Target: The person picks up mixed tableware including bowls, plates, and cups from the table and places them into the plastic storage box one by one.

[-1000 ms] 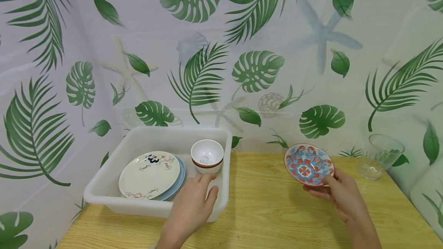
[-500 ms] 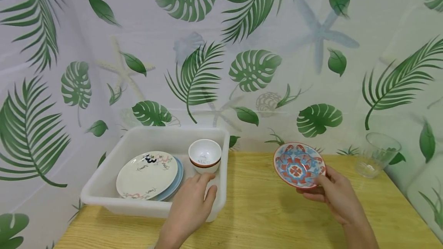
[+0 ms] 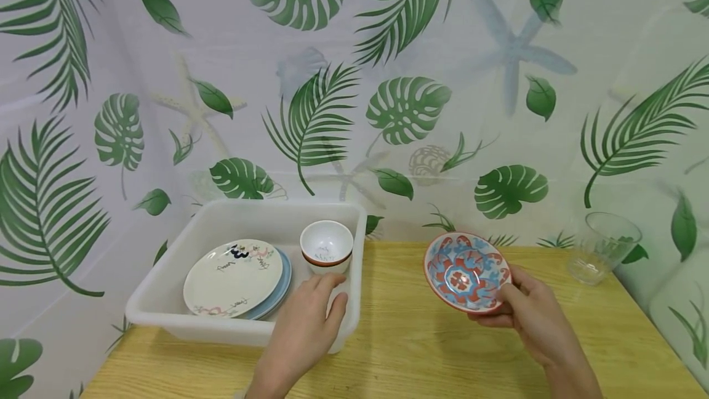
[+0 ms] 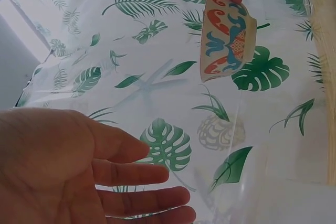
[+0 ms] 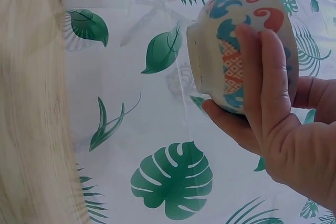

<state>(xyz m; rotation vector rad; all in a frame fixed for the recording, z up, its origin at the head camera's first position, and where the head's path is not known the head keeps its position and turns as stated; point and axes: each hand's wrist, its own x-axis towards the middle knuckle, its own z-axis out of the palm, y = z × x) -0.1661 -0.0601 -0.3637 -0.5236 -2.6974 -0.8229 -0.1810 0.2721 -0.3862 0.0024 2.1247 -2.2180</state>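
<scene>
A bowl (image 3: 464, 273) with a red, blue and white pattern is held above the table by my right hand (image 3: 534, 319), thumb on the rim and fingers beneath. The right wrist view shows fingers spread along the patterned outside of the bowl (image 5: 236, 51). My left hand (image 3: 303, 331) hovers over the near right part of a white plastic tub (image 3: 354, 300), fingers relaxed and holding nothing. Just beyond its fingertips stand stacked small white bowls (image 3: 327, 245). In the left wrist view the left hand (image 4: 105, 171) has its fingers extended and apart from the bowl (image 4: 226, 40).
Inside the tub, a cream plate with floral drawings (image 3: 232, 279) leans on a blue plate (image 3: 281, 282). A clear glass (image 3: 600, 248) stands at the back right of the wooden table (image 3: 410, 350). A leaf-printed sheet (image 3: 410, 29) hangs close behind.
My right hand has brought the patterned bowl leftward and slightly nearer, tilting it a little. The left hand stays in nearly the same place over the tub.
</scene>
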